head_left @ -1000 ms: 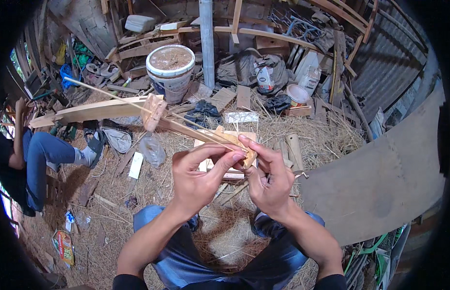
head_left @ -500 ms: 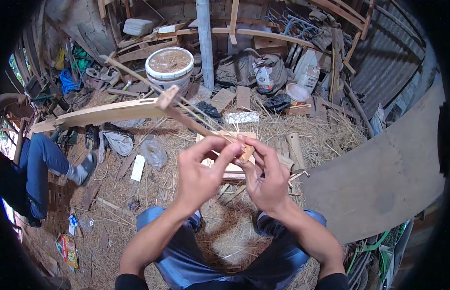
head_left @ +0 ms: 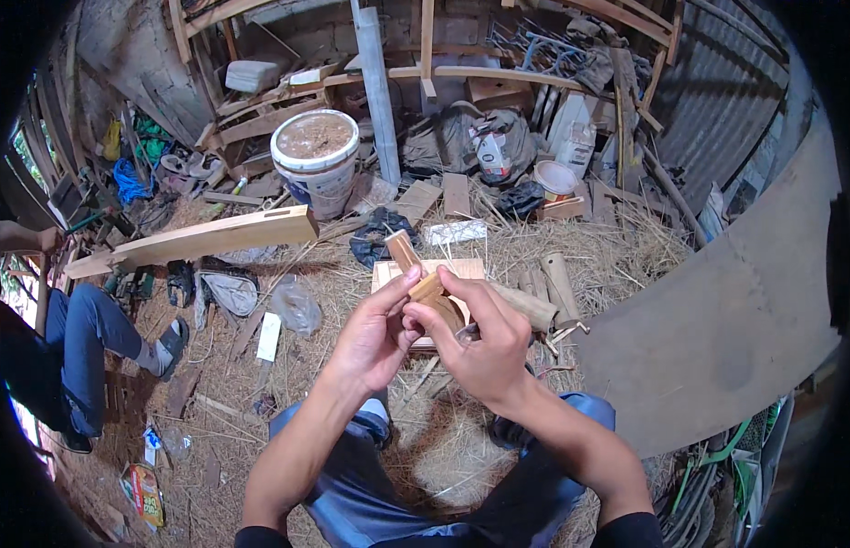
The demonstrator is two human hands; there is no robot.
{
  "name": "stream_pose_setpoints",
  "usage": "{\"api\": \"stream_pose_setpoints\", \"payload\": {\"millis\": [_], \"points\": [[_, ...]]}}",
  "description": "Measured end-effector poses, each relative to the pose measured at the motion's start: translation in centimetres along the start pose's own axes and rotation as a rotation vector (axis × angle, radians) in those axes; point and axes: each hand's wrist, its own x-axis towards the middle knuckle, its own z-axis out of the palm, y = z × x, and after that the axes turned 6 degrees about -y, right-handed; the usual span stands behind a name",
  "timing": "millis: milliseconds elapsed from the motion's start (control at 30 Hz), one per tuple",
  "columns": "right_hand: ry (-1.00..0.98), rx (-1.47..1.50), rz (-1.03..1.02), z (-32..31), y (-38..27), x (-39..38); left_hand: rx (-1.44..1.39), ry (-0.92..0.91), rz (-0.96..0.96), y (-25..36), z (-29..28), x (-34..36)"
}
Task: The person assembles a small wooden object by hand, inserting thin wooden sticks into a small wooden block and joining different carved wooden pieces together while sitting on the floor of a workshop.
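a wooden bar (head_left: 401, 247) lies between the two hands, off the ground, with a small wooden block (head_left: 428, 287) set across its near end. its long axis runs away from the person and a little to the left, steeply foreshortened, so its true length is hard to judge. neither hand is clearly nearer: the left hand (head_left: 372, 331) is closed on it from the left, thumb by the block; the right hand (head_left: 490, 349) pinches the block between thumb and fingers. the fingers hide part of the near end.

beyond and below the hands is a pale wooden board (head_left: 467, 268) on a straw-strewn floor (head_left: 594, 242), with bamboo pieces (head_left: 560, 285) to its right. a slotted plank (head_left: 192, 242) juts in from the left, near a seated co-worker (head_left: 82, 342). a filled bucket (head_left: 313, 164) stands beyond; a large brown sheet (head_left: 708, 329) covers the right side.
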Motion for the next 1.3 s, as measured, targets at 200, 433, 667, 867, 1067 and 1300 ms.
{"api": "stream_pose_setpoints", "payload": {"millis": [200,433,667,867,1067,1300], "points": [[-0.011,-0.026,-0.038,-0.1,0.1,0.0,-0.010,0.021,-0.052,0.0,0.1,0.1],[-0.012,-0.031,-0.049,-0.1,0.3,0.1,-0.071,0.012,-0.060,-0.1,-0.1,0.2],[-0.056,-0.037,-0.034,-0.3,0.0,0.1,-0.133,-0.043,-0.112,0.1,-1.3,0.5],[-0.065,-0.026,-0.066,-0.1,0.4,0.2,-0.114,-0.034,-0.050,-0.1,-0.8,0.4],[-0.099,-0.018,-0.090,0.1,0.4,0.2,0.007,-0.005,0.050,-0.2,-0.8,0.3],[-0.115,0.120,-0.123,-0.1,1.7,-0.2,0.681,-0.066,0.444,0.4,-1.1,0.2]]}}
